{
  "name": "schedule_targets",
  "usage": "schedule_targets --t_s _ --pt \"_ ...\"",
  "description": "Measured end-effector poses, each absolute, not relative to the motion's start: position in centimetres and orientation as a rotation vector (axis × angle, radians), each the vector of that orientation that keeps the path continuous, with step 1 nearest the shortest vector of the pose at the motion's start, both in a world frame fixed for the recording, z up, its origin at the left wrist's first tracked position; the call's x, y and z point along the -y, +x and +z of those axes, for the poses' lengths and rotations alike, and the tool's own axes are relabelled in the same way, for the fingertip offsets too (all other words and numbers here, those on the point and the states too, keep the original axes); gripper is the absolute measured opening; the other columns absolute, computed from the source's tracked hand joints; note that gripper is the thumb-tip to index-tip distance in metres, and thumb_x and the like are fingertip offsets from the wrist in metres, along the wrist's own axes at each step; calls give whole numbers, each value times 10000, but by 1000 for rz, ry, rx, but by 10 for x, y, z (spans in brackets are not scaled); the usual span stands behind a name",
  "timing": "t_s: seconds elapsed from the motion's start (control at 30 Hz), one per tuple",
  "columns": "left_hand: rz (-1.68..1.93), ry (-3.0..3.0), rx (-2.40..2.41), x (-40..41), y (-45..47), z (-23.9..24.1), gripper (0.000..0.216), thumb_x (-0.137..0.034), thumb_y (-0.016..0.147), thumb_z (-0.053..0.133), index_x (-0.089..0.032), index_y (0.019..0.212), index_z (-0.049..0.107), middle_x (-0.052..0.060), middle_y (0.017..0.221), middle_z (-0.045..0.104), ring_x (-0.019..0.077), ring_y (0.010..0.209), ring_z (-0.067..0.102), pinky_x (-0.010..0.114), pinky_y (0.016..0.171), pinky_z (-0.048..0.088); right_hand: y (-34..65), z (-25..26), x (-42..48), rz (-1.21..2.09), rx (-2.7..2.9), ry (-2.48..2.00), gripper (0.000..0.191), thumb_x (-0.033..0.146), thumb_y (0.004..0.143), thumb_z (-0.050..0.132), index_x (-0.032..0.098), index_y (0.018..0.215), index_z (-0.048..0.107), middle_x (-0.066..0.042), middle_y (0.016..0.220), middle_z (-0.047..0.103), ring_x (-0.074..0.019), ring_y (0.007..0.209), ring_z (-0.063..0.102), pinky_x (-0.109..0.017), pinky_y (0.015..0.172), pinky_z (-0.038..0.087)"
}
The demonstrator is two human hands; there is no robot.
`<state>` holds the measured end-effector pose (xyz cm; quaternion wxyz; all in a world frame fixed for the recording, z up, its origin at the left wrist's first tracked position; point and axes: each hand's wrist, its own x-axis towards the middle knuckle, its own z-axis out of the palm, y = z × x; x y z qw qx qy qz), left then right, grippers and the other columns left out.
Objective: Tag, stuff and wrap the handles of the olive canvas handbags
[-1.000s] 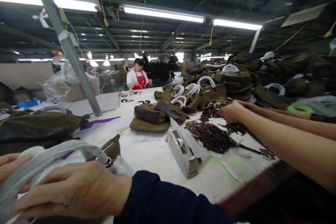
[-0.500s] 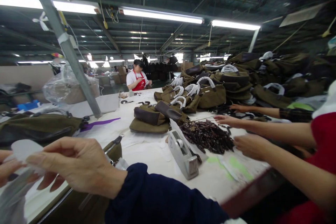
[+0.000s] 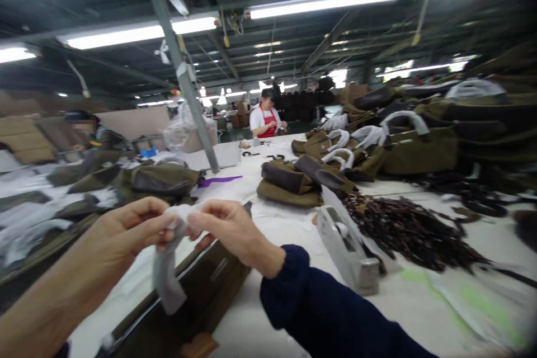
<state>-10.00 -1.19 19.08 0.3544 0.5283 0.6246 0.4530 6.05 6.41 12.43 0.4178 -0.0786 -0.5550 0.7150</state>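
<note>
My left hand (image 3: 126,232) and my right hand (image 3: 229,229) both pinch the top of a strip of white wrapping paper (image 3: 165,271), which hangs down between them. Both hands are closed on it, thumbs against forefingers. My right arm wears a dark blue sleeve (image 3: 327,313). Below the hands lies an olive-green bag (image 3: 197,296) with a metal-edged rim, flat on the white table (image 3: 268,302).
A grey tape dispenser (image 3: 348,249) stands right of my right arm. A heap of dark brown small parts (image 3: 406,229) lies beyond it. Olive bags (image 3: 300,182) with white-wrapped handles (image 3: 403,117) pile at the back right. A slanted grey post (image 3: 184,75) rises from the table. A person in a red apron (image 3: 266,117) works far off; another person (image 3: 90,128) sits left.
The view has swung left and my hands have come up together in the middle, holding the white paper. The co-worker's arms at the right have left the view.
</note>
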Motion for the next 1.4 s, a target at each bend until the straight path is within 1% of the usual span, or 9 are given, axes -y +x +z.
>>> schedule_targets --t_s 0.1,0.23,0.43,0.6,0.8,0.93,1.13,1.3,1.4 --pt "1194 1434 -1552 14 -100 189 242 -386 779 737 -167 804 639 8 720 667 137 685 579 204 616 457 64 123 -64 1728 1427 -232 357 479 767 726 142 710 619 -12 726 633 -115 682 597 -218 607 528" --pt "1252 1461 -1522 13 -98 186 230 -377 805 717 -166 809 626 32 725 681 150 670 601 227 608 470 65 124 -63 1716 1487 -254 316 436 786 705 144 696 623 -15 740 637 -123 699 597 -233 629 532" --pt "1243 1526 -1518 15 -96 188 217 -366 817 701 -166 799 620 25 706 682 141 638 600 219 594 470 69 131 -61 1661 1604 -260 287 407 812 674 141 707 649 -14 756 626 -113 698 562 -218 628 517" --pt "1228 1570 -1521 16 -94 191 206 -356 823 687 -160 811 624 22 702 677 138 632 600 220 587 476 68 133 -61 1606 1641 -301 276 376 808 654 144 661 624 -8 715 605 -107 657 542 -216 605 508" --pt "1224 1592 -1541 18 -88 195 215 -360 788 706 -164 789 617 21 662 660 148 605 598 228 549 475 66 135 -58 1563 1628 -325 244 339 787 634 148 638 608 -7 675 592 -112 644 543 -216 585 511" --pt "1258 1575 -1548 18 -84 195 236 -360 750 736 -167 758 600 14 652 649 152 600 602 231 535 482 67 134 -55 1553 1614 -329 262 364 806 638 150 658 608 -4 671 595 -112 630 546 -221 579 512" --pt "1256 1603 -1542 15 -85 193 214 -341 788 708 -161 785 592 10 644 652 136 588 599 217 535 478 68 133 -57 1539 1609 -326 263 311 818 623 145 617 595 -3 656 605 -104 601 565 -213 577 498" --pt "1250 1613 -1533 15 -85 191 209 -334 800 703 -159 794 589 9 663 650 135 609 601 212 537 480 66 133 -57 1533 1626 -351 274 344 819 628 147 628 616 -4 656 595 -111 601 558 -225 569 504" --pt "1236 1623 -1531 16 -88 191 193 -326 825 683 -155 802 596 9 662 646 125 597 586 214 552 484 64 135 -57 1521 1637 -374 294 351 820 619 149 607 597 -3 643 568 -108 598 536 -221 561 506"
